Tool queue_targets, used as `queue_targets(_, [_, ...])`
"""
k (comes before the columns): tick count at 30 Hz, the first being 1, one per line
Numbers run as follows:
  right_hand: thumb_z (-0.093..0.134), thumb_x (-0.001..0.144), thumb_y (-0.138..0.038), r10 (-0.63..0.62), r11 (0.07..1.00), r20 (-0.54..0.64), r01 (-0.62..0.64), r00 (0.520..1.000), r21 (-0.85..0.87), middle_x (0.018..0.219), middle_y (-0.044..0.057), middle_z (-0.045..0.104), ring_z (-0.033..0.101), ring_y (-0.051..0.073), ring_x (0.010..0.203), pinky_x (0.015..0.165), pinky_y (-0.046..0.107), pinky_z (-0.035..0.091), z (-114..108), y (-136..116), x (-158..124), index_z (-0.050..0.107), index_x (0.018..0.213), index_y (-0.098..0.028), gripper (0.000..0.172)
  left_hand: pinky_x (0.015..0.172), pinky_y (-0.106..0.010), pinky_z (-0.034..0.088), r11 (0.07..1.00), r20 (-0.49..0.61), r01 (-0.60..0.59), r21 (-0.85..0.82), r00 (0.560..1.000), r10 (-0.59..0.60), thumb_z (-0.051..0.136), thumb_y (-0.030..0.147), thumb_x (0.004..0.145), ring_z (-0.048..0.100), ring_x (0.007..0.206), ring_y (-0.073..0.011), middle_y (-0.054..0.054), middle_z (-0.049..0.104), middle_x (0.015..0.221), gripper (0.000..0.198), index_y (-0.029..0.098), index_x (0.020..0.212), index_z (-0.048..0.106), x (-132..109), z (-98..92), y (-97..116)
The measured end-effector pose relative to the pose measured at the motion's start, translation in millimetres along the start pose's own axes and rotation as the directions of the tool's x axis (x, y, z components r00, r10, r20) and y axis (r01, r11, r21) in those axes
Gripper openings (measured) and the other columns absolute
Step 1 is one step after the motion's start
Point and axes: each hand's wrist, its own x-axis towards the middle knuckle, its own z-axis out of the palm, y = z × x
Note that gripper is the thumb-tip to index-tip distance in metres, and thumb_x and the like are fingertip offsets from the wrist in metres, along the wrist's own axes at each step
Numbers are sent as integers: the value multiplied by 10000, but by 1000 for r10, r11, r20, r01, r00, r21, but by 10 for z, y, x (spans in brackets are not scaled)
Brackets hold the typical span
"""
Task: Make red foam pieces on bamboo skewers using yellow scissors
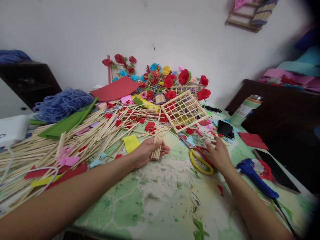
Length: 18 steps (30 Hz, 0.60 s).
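My left hand (pixel 149 151) is closed around a small bundle of thin wooden sticks (pixel 157 146), held upright over the table with one longer stick poking up from it. On the right, my right hand (pixel 218 153) has its fingers apart beside the scissors (pixel 192 150). These scissors have one yellow and one red handle loop, and their blades point away to the left. My right hand overlaps the red loop; whether it touches it I cannot make out. Behind both hands leans a lattice of wooden sticks (pixel 185 111), with red paper flowers (pixel 183 76) around it.
Loose sticks (pixel 100 140) spread across the left, near blue cord (pixel 63 105) and green paper (pixel 62 126). To the right lie a blue glue gun (pixel 257 178), a black phone-like device (pixel 225 129) and a dark tablet-like device (pixel 276 170). A bottle (pixel 245 110) stands behind.
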Motion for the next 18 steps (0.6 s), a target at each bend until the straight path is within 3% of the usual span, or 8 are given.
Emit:
queue_targets(2, [482, 754, -438, -168, 933, 54, 176, 984, -315, 1089, 199, 559, 497, 322, 1045, 818, 411, 401, -46, -131, -77, 518, 1089, -89, 485, 659, -236, 504, 1000, 3, -7, 6, 1000, 7, 620, 300, 749, 645, 736, -151, -114, 674, 839, 213, 110, 826, 566, 5, -7, -7])
queue_targets(5, [450, 772, -420, -85, 849, 329, 241, 941, -471, 860, 129, 641, 593, 270, 798, 655, 339, 404, -91, -324, -210, 586, 967, -152, 358, 663, -236, 500, 999, -1, -24, 23, 1000, 24, 620, 327, 745, 642, 727, -144, -111, 673, 841, 240, 107, 827, 575, 5, -7, -18])
queue_targets(7, [451, 768, -386, -50, 832, 402, 260, 914, -490, 836, 100, 652, 603, 243, 739, 598, 303, 378, -90, -400, -278, 580, 995, -182, 332, 665, -239, 497, 999, 5, -41, 34, 999, 41, 618, 335, 745, 642, 728, -145, -104, 674, 835, 239, 111, 812, 568, -3, 1, -25])
queue_targets(14, [491, 714, -251, -233, 780, 386, 409, 892, -474, 907, 121, 620, 561, 254, 882, 679, 302, 374, -3, -269, -269, 562, 1016, -158, 324, 667, -251, 488, 997, 39, -68, 45, 997, 66, 615, 356, 742, 642, 729, -152, -101, 674, 820, 254, 129, 815, 528, -16, 14, -38])
queue_targets(18, [484, 702, -273, -197, 765, 399, 395, 896, -509, 813, 122, 618, 580, 252, 791, 634, 305, 371, 5, -192, -202, 562, 922, -138, 269, 693, -262, 486, 999, 68, -54, 5, 996, 54, 620, 359, 739, 645, 755, -162, -112, 672, 843, 266, 125, 833, 534, -1, 1, -42])
